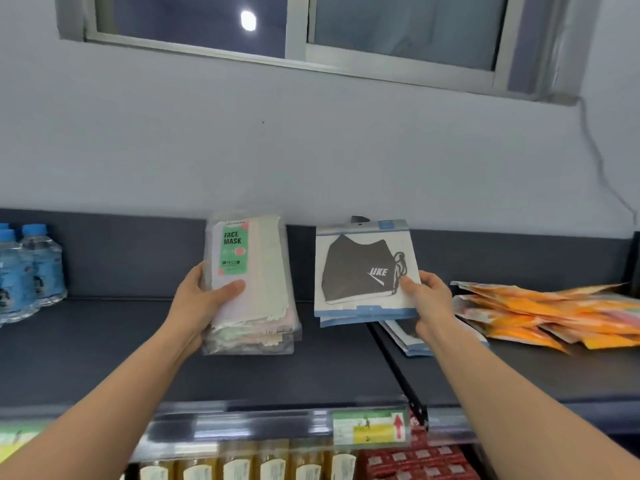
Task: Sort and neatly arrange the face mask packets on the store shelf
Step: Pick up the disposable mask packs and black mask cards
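Against the dark shelf [104, 341], the left hand [201, 303] grips a light, slippery, floppy stack of pastel mask packets [252, 282] low at its edge, the right hand [427, 296] pinching stiffer black-mask packets [363, 271] likewise.

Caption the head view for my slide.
Left hand grips a pastel mask stack, right hand holds black-mask packets at the shelf.

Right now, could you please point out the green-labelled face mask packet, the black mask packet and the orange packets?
green-labelled face mask packet [232, 249], head view, on its green label.
black mask packet [353, 271], head view, on the printed black mask.
orange packets [540, 308], head view, middle of the pile.
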Tool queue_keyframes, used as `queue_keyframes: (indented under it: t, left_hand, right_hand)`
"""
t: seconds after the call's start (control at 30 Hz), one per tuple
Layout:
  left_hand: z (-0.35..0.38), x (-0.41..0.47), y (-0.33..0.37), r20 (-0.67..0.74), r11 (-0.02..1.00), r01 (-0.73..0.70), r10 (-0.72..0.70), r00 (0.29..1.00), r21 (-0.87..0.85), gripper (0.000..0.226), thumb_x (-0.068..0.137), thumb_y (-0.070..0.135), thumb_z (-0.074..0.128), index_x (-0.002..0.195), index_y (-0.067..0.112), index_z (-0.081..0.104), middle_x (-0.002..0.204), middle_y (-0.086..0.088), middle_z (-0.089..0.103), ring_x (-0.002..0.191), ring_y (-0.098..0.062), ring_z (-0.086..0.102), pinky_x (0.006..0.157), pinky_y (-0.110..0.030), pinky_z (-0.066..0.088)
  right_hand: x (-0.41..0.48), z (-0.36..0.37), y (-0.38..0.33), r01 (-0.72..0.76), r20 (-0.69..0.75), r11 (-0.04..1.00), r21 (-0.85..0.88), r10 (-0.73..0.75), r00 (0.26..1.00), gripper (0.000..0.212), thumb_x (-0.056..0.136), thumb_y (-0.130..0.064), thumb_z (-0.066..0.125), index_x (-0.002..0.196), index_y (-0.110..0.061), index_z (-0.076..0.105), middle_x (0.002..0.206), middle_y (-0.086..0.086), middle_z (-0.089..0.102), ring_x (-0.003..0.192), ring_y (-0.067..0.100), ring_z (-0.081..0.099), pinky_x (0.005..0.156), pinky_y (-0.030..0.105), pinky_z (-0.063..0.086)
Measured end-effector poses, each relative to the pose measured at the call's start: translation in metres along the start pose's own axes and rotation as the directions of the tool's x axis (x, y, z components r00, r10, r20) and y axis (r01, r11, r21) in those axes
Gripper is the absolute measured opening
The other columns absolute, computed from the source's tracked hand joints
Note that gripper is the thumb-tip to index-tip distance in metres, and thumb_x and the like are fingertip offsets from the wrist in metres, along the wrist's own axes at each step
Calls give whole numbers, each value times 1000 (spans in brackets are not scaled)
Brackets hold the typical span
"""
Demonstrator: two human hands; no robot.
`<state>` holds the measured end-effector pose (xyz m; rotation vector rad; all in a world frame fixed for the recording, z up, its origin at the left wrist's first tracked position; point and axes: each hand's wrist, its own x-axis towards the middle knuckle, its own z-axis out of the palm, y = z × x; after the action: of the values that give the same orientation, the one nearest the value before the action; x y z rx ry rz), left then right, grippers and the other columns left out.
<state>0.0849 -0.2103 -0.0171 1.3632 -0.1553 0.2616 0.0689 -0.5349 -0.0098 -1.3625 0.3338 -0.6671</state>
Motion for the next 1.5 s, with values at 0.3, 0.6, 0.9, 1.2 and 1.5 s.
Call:
queue_keyframes:
  t: [0.3,0.6,0.9,1.2,1.5]
  left_hand:
    - [111,-34,-18,4,999,17,-17,1000,-46,53,79,5,75,127,10,53,113,-6,68,93,-21,68,70,-33,57]
    - [152,-35,-27,26,999,44,-43,999,-22,53,78,7,76,126,12,54,114,-6,69,99,-27,68,81,-42,57]
    - [177,-12,-32,142,997,56,-49,989,-52,55,76,8,77,126,13,54,115,-7,70,99,-27,69,83,-46,57]
    - [221,-2,-33,222,994,68,-47,974,-84,55,77,6,77,126,12,53,115,-7,69,100,-27,69,84,-45,57]
    - [309,-7,-28,267,985,75,-32,963,-152,50,79,9,76,124,11,54,115,-6,69,98,-23,69,81,-41,58]
  right_hand:
    - [51,-95,-14,-61,4,995,-78,62,998,21,93,-10,65,111,-14,57,112,9,66,103,28,64,85,40,56]
    - [83,-115,23,-128,25,942,-309,143,989,33,93,-13,62,125,-4,57,116,12,65,101,28,62,81,38,54]
    - [77,-121,27,196,173,89,-977,-219,960,37,96,-48,49,111,-17,62,92,1,64,79,20,57,59,28,40]
    - [68,-117,9,387,313,178,-905,-338,888,38,101,-48,38,87,-21,61,84,-1,64,82,19,64,69,34,52]
    - [56,-134,-50,39,442,981,-189,49,896,68,82,-65,59,133,-22,46,124,-8,61,109,13,62,86,37,56]
